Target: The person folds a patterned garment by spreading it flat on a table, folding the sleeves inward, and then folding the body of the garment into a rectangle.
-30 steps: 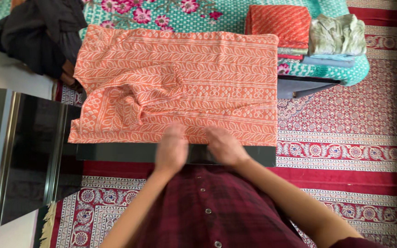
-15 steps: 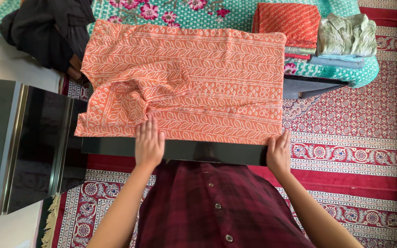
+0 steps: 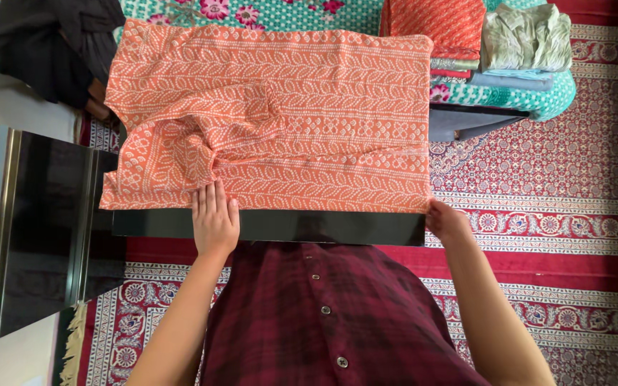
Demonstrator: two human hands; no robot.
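Nearest the camera: a dark red checked shirt [image 3: 323, 322] with buttons, both forearms reaching forward from it.

Left hand [image 3: 214, 220]: lies flat, palm down, fingers [image 3: 212, 196] straight and together, not clenched, not grasping. Fingertips rest on the near hem of the orange patterned garment [image 3: 287, 114]; the heel of the hand sits over the black table [image 3: 323, 227] edge.

Right hand [image 3: 446, 220]: at the near right corner of the same garment, touching the hem. Fingers curl over the table corner; cannot tell whether they pinch the cloth.

Garment: spread across the table, near hem parallel to the table's front edge, right part smooth, left part bunched into folds.

Floor: red patterned rug [image 3: 552, 186] to the right and under the table.

Left: 1 dark glossy cabinet [image 3: 37, 229].

Far side: teal floral bedspread [image 3: 280, 14], a dark bundle of cloth [image 3: 44, 43] at far left, 1 stack of folded clothes [image 3: 481, 43] at far right, just beside the garment's far corner.
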